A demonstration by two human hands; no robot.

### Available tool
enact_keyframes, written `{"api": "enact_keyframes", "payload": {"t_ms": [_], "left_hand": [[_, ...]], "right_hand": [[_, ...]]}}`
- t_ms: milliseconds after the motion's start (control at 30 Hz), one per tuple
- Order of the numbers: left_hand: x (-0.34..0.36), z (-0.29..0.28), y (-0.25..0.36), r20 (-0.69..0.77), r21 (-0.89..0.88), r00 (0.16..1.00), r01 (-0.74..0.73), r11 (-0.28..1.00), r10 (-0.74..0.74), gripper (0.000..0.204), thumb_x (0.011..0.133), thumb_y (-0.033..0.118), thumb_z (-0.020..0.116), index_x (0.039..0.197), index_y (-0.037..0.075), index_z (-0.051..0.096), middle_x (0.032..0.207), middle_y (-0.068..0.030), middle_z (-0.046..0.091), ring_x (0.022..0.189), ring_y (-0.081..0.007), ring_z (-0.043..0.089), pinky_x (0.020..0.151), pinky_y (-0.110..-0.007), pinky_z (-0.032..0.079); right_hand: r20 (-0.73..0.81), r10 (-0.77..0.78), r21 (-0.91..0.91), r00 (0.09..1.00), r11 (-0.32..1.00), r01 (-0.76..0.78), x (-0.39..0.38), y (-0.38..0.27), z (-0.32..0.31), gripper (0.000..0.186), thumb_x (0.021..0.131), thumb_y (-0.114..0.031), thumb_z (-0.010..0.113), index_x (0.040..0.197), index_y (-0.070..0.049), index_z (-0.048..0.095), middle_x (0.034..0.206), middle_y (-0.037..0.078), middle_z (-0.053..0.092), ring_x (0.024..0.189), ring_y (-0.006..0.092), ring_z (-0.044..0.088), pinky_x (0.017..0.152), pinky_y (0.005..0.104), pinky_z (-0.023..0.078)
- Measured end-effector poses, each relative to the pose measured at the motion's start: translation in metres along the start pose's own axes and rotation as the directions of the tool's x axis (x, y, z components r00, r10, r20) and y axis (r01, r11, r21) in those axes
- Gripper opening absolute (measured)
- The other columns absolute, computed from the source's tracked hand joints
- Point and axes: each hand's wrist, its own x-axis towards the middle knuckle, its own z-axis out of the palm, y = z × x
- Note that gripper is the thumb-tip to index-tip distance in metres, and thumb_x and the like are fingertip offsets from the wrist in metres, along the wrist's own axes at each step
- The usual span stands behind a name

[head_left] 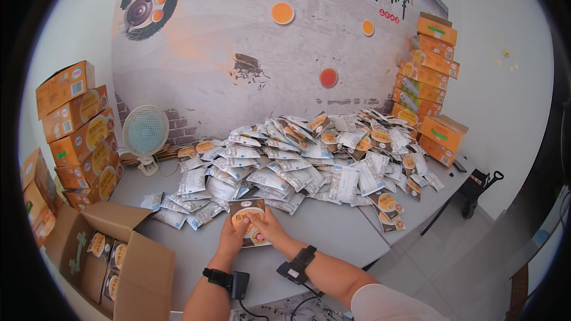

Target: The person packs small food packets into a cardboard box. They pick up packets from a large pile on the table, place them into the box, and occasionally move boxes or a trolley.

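A brown and white food packet (245,205) is held upright between my two hands above the front part of the grey table (202,249). My left hand (232,235) grips its left side and my right hand (269,226) its right side, with both thumbs on the printed front. Just beyond lies a large heap of similar packets (279,161), many with their white backs up and some showing brown fronts. To my left an open cardboard box (148,273) contains several packets (112,285) standing in rows. Dark devices with cables are strapped to both wrists.
Orange cartons (86,125) are stacked at the left, beside a small white fan (146,132). Another tall carton stack (423,74) rises at the back right, with an opened carton (443,138) near the table's edge. A black folded trolley (476,187) stands on the floor at right.
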Motion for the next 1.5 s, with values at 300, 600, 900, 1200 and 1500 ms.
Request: {"api": "enact_keyframes", "payload": {"t_ms": [300, 600, 900, 1200, 1500], "left_hand": [[-0.002, 0.002, 0.006, 0.026, 0.002, 0.999, -0.028, 1.0, 0.028, 0.031, 0.089, 0.019, 0.055, 0.112, 0.0, 0.047, 0.102, -0.0068, 0.058, 0.089, -0.0115, 0.055, 0.078, -0.025, 0.045], [0.001, 0.001, 0.001, 0.035, 0.105, 0.999, -0.03, 0.994, 0.026, 0.042, 0.081, 0.01, 0.065, 0.114, -0.002, 0.043, 0.104, -0.0093, 0.057, 0.091, -0.0139, 0.057, 0.078, -0.027, 0.048], [-0.005, 0.004, 0.005, 0.068, 0.105, 0.997, -0.036, 0.994, 0.029, 0.048, 0.076, 0.012, 0.07, 0.113, -0.003, 0.043, 0.101, -0.0111, 0.06, 0.089, -0.0148, 0.059, 0.075, -0.027, 0.049], [-0.006, 0.006, 0.005, 0.053, 0.231, 0.998, -0.051, 0.972, 0.04, 0.044, 0.08, 0.016, 0.067, 0.112, -0.002, 0.044, 0.101, -0.0109, 0.06, 0.091, -0.0144, 0.057, 0.078, -0.028, 0.047], [-0.003, -0.004, 0.024, -0.101, -0.311, 0.994, 0.017, 0.95, -0.051, 0.021, 0.091, 0.021, 0.052, 0.097, 0.002, 0.057, 0.089, -0.0042, 0.061, 0.076, -0.0088, 0.056, 0.068, -0.023, 0.045]], "right_hand": [[0.016, -0.053, -0.002, 0.998, 0.999, 0.053, 0.002, 0.001, -0.003, 0.037, 0.089, -0.023, 0.057, 0.115, -0.001, 0.041, 0.104, 0.007, 0.056, 0.092, 0.0107, 0.054, 0.078, 0.0251, 0.046], [-0.027, -0.045, 0.02, 0.999, 0.999, 0.046, 0.003, 0.0, -0.004, 0.035, 0.09, -0.027, 0.053, 0.112, -0.001, 0.045, 0.102, 0.006, 0.057, 0.09, 0.0093, 0.054, 0.075, 0.0235, 0.045], [-0.117, 0.084, 0.257, 0.99, 0.965, -0.052, 0.009, -0.003, -0.02, 0.042, 0.093, -0.04, 0.044, 0.099, 0.0, 0.057, 0.096, 0.005, 0.06, 0.086, 0.0113, 0.056, 0.076, 0.0245, 0.045], [-0.222, -0.05, 0.138, 0.974, 0.987, 0.082, 0.009, -0.007, -0.018, 0.036, 0.095, -0.033, 0.042, 0.085, -0.001, 0.057, 0.081, 0.001, 0.056, 0.075, 0.0077, 0.05, 0.07, 0.0223, 0.041], [-0.078, -0.152, -0.044, 0.985, 0.988, 0.149, -0.011, -0.019, -0.001, 0.039, 0.095, -0.034, 0.042, 0.086, 0.0, 0.057, 0.079, 0.001, 0.057, 0.073, 0.0066, 0.048, 0.068, 0.0222, 0.041]]}}
